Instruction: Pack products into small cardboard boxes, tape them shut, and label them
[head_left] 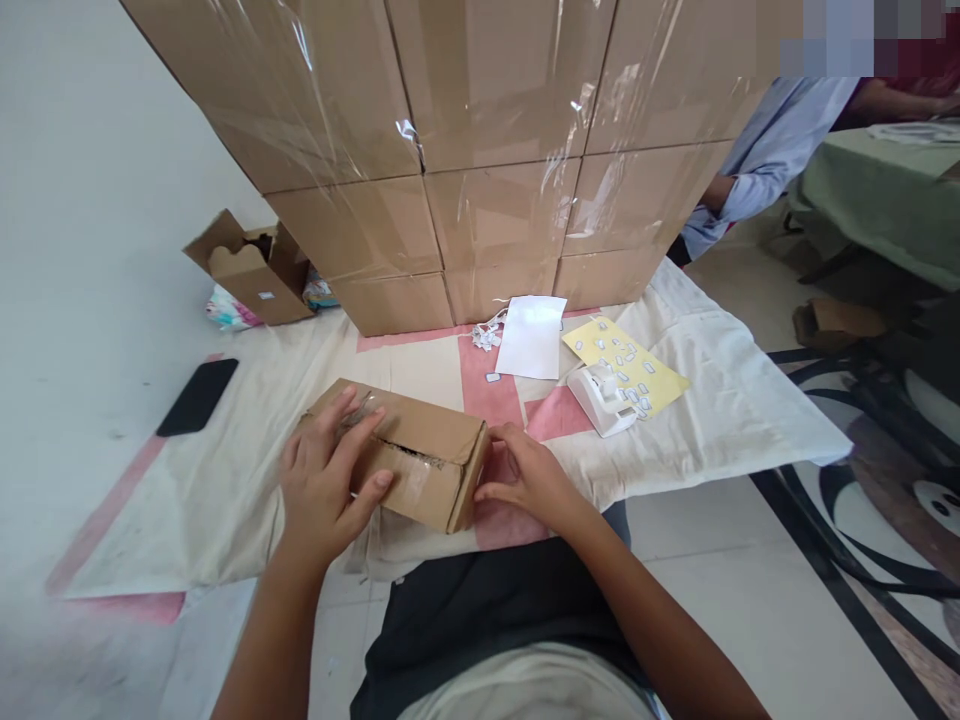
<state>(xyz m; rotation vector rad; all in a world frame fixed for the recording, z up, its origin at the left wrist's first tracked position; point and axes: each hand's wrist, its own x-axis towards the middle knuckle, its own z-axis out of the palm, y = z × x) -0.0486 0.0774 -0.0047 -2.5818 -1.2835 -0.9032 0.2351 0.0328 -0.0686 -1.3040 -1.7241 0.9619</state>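
Observation:
A small closed brown cardboard box [424, 480] lies on the cloth in front of me, turned slightly, with clear tape over its top. Along the top seam runs a narrow dark gap with torn edges. My left hand [321, 480] rests on the box's left part, its fingers spread over the top and the thumb near the front edge. At the right end, my right hand [529, 480] has its thumb and fingers apart, with the fingertips at the end face. Neither hand is wrapped around the box.
Stacked large cartons [502, 210] under clear film rise behind. A white tape dispenser [606, 400], a yellow sticker sheet [660, 380] and white paper [531, 335] lie right. A black phone [199, 397] and an open carton [266, 280] are left. Another person's sleeve [772, 160] shows behind the stack.

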